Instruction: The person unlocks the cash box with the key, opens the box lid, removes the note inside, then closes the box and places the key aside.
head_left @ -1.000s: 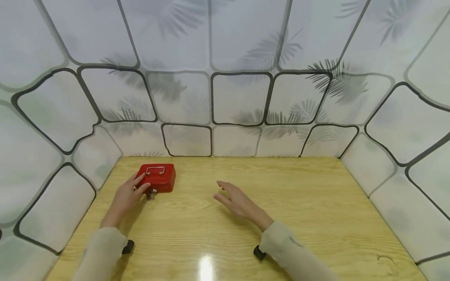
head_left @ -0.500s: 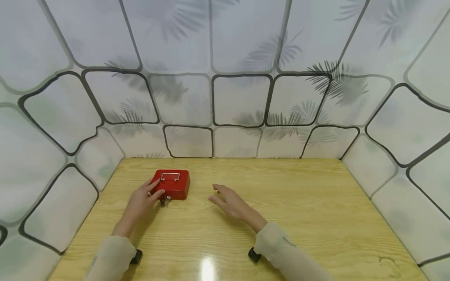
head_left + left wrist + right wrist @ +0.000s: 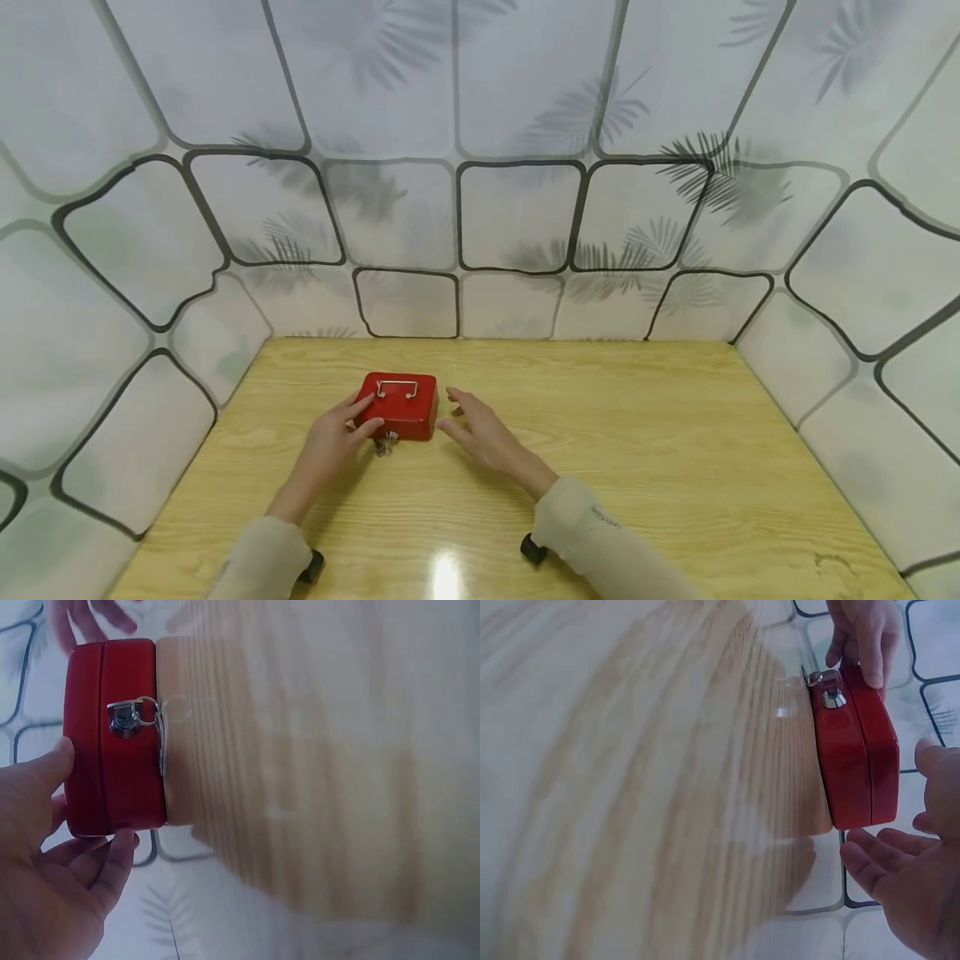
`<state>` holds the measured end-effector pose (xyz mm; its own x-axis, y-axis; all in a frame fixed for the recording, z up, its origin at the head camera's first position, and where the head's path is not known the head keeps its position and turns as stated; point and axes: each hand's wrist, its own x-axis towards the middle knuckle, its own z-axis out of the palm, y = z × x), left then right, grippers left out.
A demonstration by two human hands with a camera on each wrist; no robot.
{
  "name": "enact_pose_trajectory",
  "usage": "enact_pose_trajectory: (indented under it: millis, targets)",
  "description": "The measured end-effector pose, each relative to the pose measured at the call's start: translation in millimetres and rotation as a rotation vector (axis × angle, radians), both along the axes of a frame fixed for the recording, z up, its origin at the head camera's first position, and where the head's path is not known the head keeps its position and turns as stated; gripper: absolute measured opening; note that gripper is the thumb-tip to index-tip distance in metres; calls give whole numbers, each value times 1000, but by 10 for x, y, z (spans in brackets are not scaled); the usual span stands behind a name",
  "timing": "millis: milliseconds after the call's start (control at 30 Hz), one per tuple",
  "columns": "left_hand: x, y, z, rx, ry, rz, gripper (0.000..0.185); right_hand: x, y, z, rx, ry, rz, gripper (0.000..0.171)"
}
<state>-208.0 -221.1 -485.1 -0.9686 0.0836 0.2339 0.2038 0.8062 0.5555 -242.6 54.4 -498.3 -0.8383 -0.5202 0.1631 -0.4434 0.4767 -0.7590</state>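
A small red metal cash box (image 3: 400, 408) with a folding wire handle (image 3: 397, 388) on its lid stands on the wooden table. Keys on a ring (image 3: 154, 720) hang from the lock (image 3: 124, 715) on its front. My left hand (image 3: 330, 442) holds the box's left end, thumb on the lid's edge and fingers against the side, as the left wrist view shows. Just off the right end is my right hand (image 3: 483, 437), fingers spread and relaxed, holding nothing. In the right wrist view its fingertips (image 3: 862, 862) are close to the box's side.
The light wood table (image 3: 637, 450) meets a patterned cloth wall (image 3: 510, 217) at the back and both sides. A bright reflection (image 3: 445, 575) shows on the near tabletop. Dark wrist cameras sit under both sleeves.
The cash box has slid right and slightly nearer along the table with my left hand on it. My right hand has shifted a little left, so the gap between it and the box has narrowed.
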Motion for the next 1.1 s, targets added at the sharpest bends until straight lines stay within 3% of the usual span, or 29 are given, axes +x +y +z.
enact_pose_trajectory:
  millis: [333, 767, 933, 1100]
  targets:
    - [60, 253, -32, 24, 44, -20, 54, 41, 8, -16, 44, 30, -26, 66]
    - [51, 418, -18, 13, 48, -23, 55, 84, 103, 59, 69, 38, -55, 66]
    - [22, 515, 9, 5, 64, -46, 61, 66, 177, 68, 47, 54, -44, 56]
    - [-11, 607, 10, 25, 25, -54, 63, 60, 263, 69, 69, 72, -39, 54]
